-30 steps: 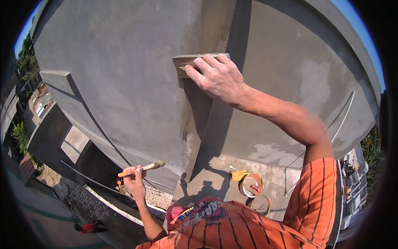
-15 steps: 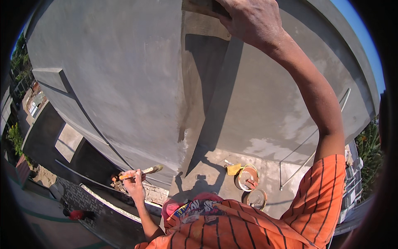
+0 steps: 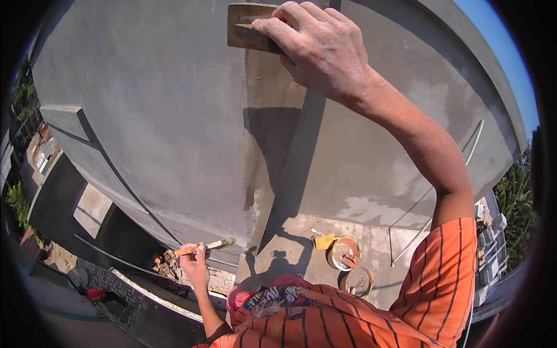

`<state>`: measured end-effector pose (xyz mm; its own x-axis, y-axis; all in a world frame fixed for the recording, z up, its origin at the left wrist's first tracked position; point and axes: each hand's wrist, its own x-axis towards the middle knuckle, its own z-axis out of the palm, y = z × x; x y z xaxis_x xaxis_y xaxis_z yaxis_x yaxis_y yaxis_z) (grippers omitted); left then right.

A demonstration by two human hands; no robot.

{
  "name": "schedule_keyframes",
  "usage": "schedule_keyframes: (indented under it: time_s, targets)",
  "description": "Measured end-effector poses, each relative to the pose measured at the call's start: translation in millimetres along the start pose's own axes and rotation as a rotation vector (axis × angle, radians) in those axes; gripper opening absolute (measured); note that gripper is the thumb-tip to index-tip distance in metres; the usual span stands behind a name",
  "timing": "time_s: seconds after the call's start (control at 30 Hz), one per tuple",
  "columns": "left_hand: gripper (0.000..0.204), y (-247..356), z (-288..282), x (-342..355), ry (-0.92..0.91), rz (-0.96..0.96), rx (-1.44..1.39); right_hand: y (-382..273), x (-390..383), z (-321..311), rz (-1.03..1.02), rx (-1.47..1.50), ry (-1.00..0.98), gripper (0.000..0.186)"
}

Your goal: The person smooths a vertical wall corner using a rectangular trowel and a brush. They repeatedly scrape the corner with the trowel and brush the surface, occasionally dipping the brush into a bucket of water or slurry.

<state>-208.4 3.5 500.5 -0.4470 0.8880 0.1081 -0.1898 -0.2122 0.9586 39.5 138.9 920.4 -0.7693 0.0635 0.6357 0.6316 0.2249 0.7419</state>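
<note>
High up, my right hand (image 3: 328,49) grips a plastering trowel (image 3: 239,38) with a flat rectangular blade, held at the grey plastered wall (image 3: 168,122) beside its upright corner. Whether the blade presses on the plaster is hard to see. Below it runs a darker, damp-looking strip (image 3: 264,90) along the corner. Down at the left, my left hand (image 3: 196,269) is closed round the orange handle of a paintbrush (image 3: 219,244); its dirty bristles point right, towards the wall's foot.
On the floor stand a bucket (image 3: 335,255) with an orange-handled tool, a second bucket (image 3: 366,281) of grey mix and a yellow block (image 3: 325,240). A thin pole (image 3: 413,242) leans at the right. Far below left, a person in red (image 3: 96,294) is on the paving.
My right hand and the trowel have come down and left, bringing the blade into view. My left hand with the brush has shifted slightly right and down.
</note>
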Motion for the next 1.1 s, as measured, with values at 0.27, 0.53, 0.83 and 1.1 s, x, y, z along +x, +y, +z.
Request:
schedule_keyframes:
  time_s: [0.27, 0.53, 0.83, 1.1]
  targets:
    - [0.016, -20, 0, 6, -0.108, -0.066, -0.018, -100, -116, 30, -0.253, 0.19, -0.333, 0.014]
    - [0.015, -19, 7, 7, -0.057, 0.024, -0.006, 80, 82, -32, 0.208, -0.023, -0.302, 0.021]
    - [0.014, -15, 4, -5, -0.049, -0.022, -0.01, 54, 56, -36, 0.154, -0.008, -0.118, 0.023]
    - [0.014, -18, -18, 0, -0.098, -0.071, 0.083, -18, -67, 4, -0.018, 0.041, -0.365, 0.036]
